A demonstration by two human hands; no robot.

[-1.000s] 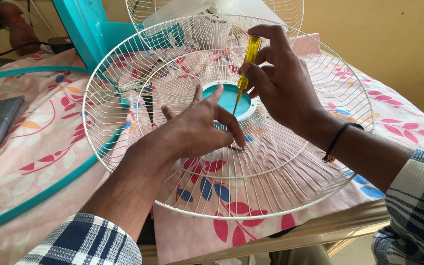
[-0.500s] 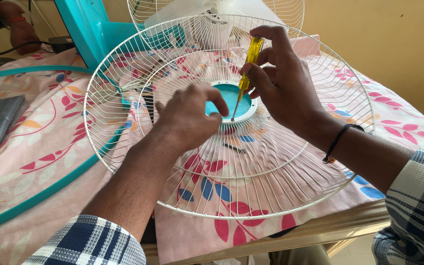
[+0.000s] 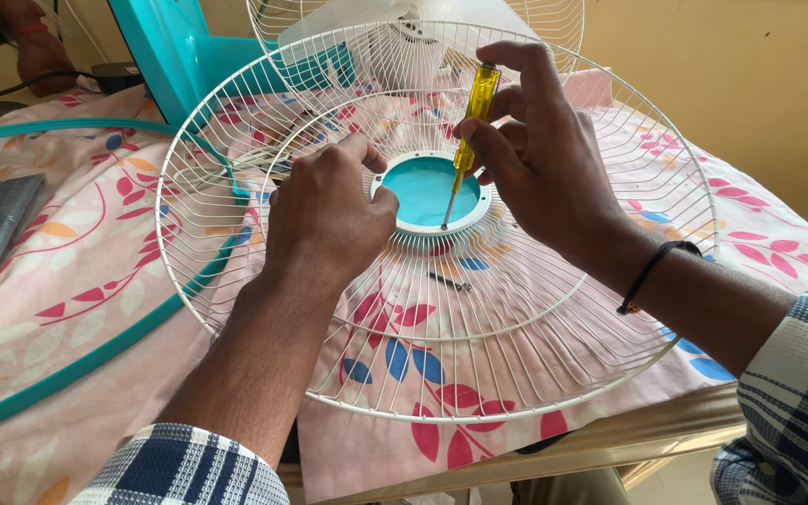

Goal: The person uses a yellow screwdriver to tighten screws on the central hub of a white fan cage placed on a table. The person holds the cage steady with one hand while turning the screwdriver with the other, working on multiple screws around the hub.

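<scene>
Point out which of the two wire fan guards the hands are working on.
The near fan guard, lying on the floral cloth with a teal centre disc; the far guard stands behind it, untouched.

- Left hand (image 3: 324,210): knuckles up, fingers curled under, thumb tucked toward the right; bare forearm runs back to the near left, ending in a checked sleeve.
- Right hand (image 3: 540,150): raised further off, fingers pinched together, index hooked over the top; wrist wears a dark band, forearm leading to the near right.
</scene>
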